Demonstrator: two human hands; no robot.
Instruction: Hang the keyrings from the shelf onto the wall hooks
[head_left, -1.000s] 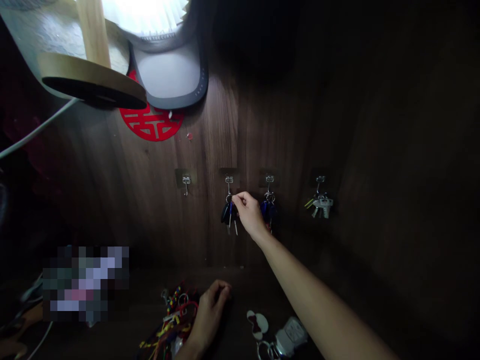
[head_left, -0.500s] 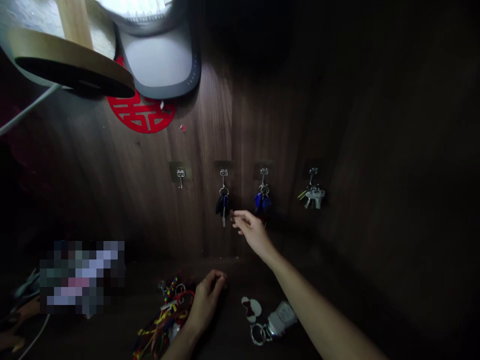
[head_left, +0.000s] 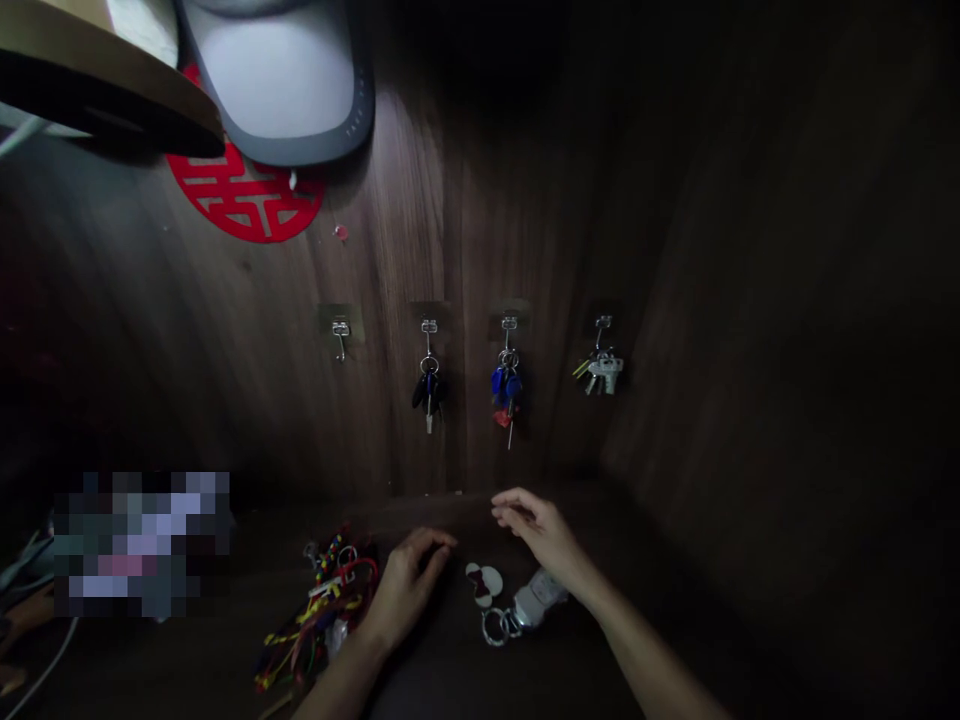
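My right hand [head_left: 544, 530] hovers over the dark surface, fingers loosely stretched with nothing in them. Below it lies a keyring [head_left: 495, 627] joined to a pale grey tag [head_left: 535, 602], beside a white mouse-head-shaped charm [head_left: 484, 585] with a dark red bow. Resting left of these, my left hand [head_left: 409, 580] has its fingers slightly bent and apart, apparently holding nothing. Close to that wrist is a tangled heap of colourful cords [head_left: 322, 615] with metal rings. On the wall hang black keys [head_left: 428, 390], blue-headed keys [head_left: 507, 383] with a red piece, and silver keys [head_left: 604, 374].
A bare hook [head_left: 340, 345] is fixed left of the keys. Higher up are a grey cap [head_left: 285, 90], a red round paper cut-out [head_left: 247, 205] and a wooden-edged round object [head_left: 97, 85]. A white cable [head_left: 56, 665] and a blurred patch lie at left.
My right hand has moved down and away from the hanging keys toward the surface, uncovering the red piece under the blue-headed keys. My left hand stays put. The view has shifted slightly.
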